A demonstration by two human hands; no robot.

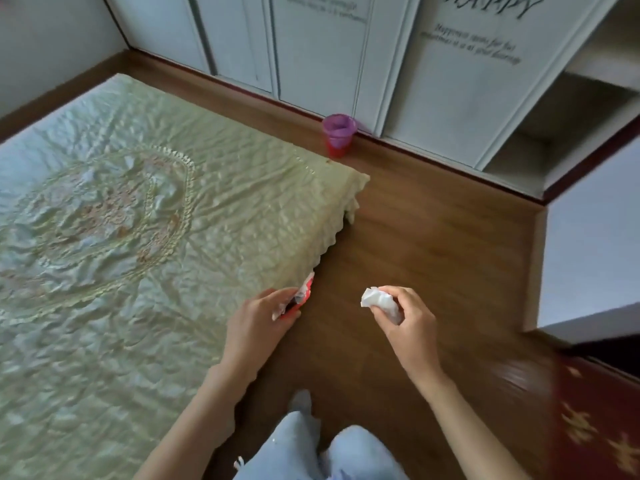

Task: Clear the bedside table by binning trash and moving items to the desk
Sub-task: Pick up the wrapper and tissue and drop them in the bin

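Brown wood flooring (433,237) runs between the bed and the white wardrobe doors (450,81). Your right hand (412,323) holds a crumpled white tissue (381,301), fingers clamped on it, above the floor just off the bed's near edge. Your left hand (256,323) grips a red and white wrapper (299,297), fingers closed around it, right at the edge of the bed's green quilted cover (138,220). Past the bed's far corner, a small red bin with a purple liner (338,135) stands on the floor against the wardrobe base. Your knees in pale jeans (311,452) show below the hands.
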